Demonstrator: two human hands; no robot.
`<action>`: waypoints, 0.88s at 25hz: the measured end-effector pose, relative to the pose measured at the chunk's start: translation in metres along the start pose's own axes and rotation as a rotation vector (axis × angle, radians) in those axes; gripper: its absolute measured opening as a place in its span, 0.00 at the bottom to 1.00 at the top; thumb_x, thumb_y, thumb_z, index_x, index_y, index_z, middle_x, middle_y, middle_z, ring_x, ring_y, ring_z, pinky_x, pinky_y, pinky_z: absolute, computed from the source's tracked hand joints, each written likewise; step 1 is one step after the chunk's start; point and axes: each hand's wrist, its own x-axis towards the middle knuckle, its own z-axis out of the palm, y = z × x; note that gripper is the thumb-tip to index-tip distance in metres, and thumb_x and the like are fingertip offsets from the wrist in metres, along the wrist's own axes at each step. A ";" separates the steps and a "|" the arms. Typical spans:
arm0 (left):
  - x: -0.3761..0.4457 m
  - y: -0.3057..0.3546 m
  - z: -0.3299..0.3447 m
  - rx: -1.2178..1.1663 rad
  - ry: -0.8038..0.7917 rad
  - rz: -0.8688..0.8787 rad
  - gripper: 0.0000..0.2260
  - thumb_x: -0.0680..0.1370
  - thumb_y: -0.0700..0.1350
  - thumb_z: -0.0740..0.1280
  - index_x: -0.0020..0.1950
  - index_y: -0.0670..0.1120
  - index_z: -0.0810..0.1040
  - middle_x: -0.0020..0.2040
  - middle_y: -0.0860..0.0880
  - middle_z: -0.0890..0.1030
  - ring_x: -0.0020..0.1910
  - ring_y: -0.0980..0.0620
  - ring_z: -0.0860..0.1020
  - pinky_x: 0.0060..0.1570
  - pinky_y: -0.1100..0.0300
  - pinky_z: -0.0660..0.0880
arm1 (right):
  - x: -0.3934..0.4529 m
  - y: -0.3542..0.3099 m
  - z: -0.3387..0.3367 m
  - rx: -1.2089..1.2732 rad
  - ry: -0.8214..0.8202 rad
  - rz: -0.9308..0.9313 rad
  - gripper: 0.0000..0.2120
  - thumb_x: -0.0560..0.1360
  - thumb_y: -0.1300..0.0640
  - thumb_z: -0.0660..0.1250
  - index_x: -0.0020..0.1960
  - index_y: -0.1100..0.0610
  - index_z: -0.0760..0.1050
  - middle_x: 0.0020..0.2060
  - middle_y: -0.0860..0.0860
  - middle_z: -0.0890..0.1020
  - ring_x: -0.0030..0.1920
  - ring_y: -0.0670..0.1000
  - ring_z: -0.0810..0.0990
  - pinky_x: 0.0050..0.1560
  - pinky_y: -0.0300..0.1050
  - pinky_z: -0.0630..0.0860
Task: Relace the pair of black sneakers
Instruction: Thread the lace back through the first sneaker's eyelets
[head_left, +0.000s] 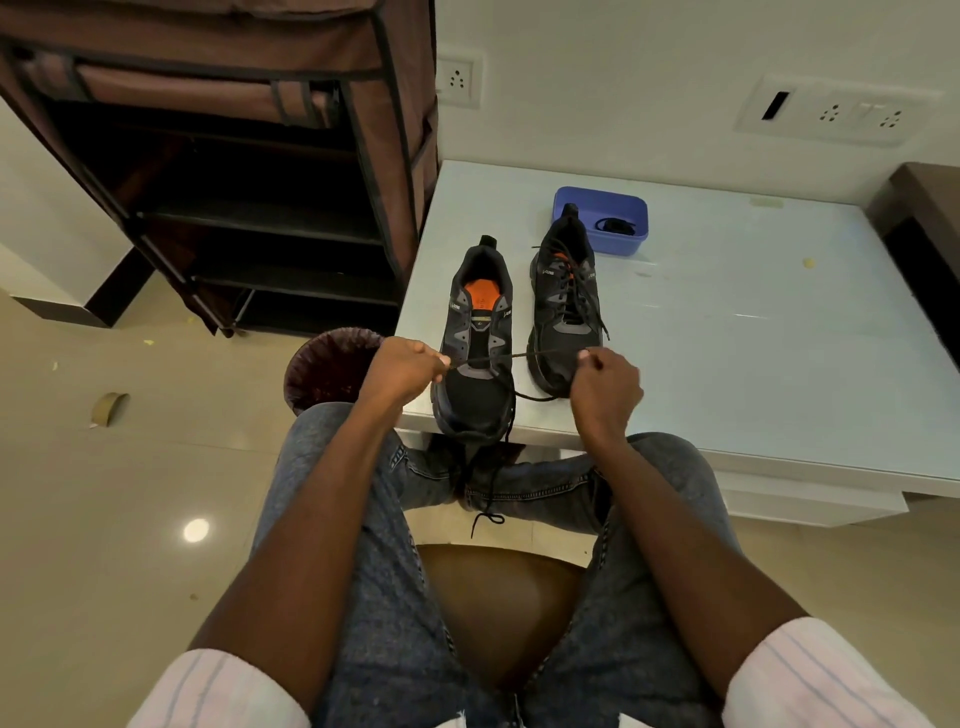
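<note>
Item: pair of black mesh sneakers with orange insoles, on a pale glossy bench (753, 332).

Far sneaker (566, 296): laced up through its eyelets, ends loose and untied, draped down its side. Judged nearly done; tying may remain.

Near sneaker (475, 343): toe at the bench edge, upper eyelets bare, tongue exposed. A thin black shoelace (524, 358) crosses only the lowest eyelet row; one end hangs over the bench edge toward the lap. Judged barely begun.

Left hand (402, 366): grip pinching the lace just beside the near sneaker's left side.

Right hand (605, 387): grip pinching the other run of lace, drawn taut.

Blue plastic tray (623, 244): behind the far sneaker, holding a dark coiled item, possibly another lace.
</note>
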 end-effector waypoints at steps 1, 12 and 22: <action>0.000 0.000 0.002 0.020 0.003 0.008 0.05 0.77 0.38 0.69 0.44 0.37 0.82 0.33 0.49 0.78 0.28 0.57 0.69 0.24 0.68 0.62 | -0.002 0.000 -0.002 -0.075 0.012 -0.050 0.13 0.75 0.61 0.63 0.58 0.56 0.80 0.56 0.54 0.80 0.61 0.56 0.73 0.64 0.53 0.66; 0.003 -0.001 -0.001 -0.141 -0.078 -0.046 0.03 0.77 0.35 0.70 0.45 0.37 0.82 0.33 0.46 0.80 0.27 0.56 0.71 0.23 0.67 0.66 | -0.018 -0.003 0.006 0.101 -0.231 -0.160 0.13 0.79 0.58 0.61 0.41 0.60 0.80 0.33 0.52 0.81 0.36 0.50 0.78 0.40 0.51 0.75; -0.002 -0.001 0.007 -0.179 -0.136 0.015 0.06 0.76 0.38 0.73 0.44 0.35 0.79 0.32 0.43 0.80 0.24 0.55 0.77 0.26 0.64 0.76 | -0.032 -0.009 0.013 -0.051 -0.251 -0.517 0.19 0.73 0.60 0.66 0.64 0.60 0.76 0.61 0.55 0.78 0.63 0.53 0.72 0.64 0.44 0.66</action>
